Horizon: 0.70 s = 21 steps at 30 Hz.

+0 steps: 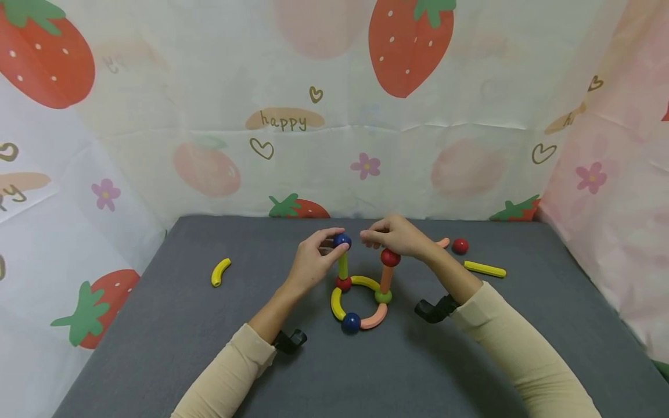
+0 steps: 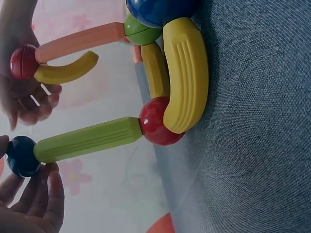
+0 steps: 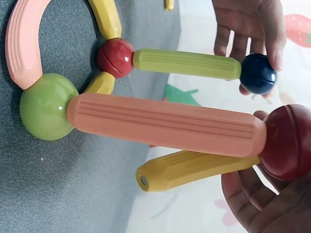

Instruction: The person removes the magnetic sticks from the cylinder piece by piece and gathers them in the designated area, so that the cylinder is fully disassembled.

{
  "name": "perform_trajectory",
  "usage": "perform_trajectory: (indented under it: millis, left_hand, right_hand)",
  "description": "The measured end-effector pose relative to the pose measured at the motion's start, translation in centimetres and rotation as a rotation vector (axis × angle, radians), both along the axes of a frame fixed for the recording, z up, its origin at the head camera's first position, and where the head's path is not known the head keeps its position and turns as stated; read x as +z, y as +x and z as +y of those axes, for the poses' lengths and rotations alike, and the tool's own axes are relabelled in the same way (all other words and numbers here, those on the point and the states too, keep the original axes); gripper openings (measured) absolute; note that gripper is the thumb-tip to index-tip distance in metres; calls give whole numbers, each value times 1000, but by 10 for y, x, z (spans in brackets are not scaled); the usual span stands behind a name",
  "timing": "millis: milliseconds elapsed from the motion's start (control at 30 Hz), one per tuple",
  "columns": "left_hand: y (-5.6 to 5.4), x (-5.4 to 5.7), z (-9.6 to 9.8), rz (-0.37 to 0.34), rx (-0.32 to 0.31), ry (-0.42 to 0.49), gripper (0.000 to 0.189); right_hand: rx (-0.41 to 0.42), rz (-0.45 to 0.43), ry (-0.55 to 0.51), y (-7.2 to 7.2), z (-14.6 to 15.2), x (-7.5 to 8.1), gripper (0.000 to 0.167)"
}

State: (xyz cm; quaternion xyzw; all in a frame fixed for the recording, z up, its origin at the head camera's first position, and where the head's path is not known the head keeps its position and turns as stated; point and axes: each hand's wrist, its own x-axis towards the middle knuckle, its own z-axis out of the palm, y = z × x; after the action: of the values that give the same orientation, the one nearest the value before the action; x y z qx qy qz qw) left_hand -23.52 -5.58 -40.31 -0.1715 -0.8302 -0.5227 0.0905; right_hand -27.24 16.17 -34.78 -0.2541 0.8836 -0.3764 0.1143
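My left hand (image 1: 313,258) pinches a blue ball (image 1: 342,241) on top of an upright green stick (image 2: 90,139). That stick rises from a red ball (image 2: 160,121) in a ring of curved sticks and balls. Opposite it, a pink stick (image 3: 167,124) stands on a green ball (image 3: 48,107) and carries another red ball (image 1: 390,257). From this upper red ball a curved yellow stick (image 3: 194,167) hangs with its lower end free. Just behind that ball is my right hand (image 1: 394,235), fingers loosely bent toward the blue ball, with nothing visibly held.
A curved yellow stick (image 1: 220,271) lies at the left of the grey table (image 1: 157,348). On the right are a loose red ball (image 1: 460,246), a straight yellow stick (image 1: 485,269) and a pink piece (image 1: 443,242) partly behind my right arm. A patterned cloth hangs behind.
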Motion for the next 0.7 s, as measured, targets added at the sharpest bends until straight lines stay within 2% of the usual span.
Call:
perform_trajectory:
  millis: [167,400,533,700]
  left_hand:
    - [0,0,0,-4,2,1,37]
    - [-1,-1,0,0,-11,6,38]
    - [0,0,0,5,-12,5,38]
    - [1,-1,0,10,-9,8,39]
  right_hand:
    - [-6,7,-31,6,8,-1,31]
    - [-14,141,-6,23,21,-2,25]
    - [-3,213,-38,31,28,-5,26]
    - [-20,237,-76,40,36,-9,29]
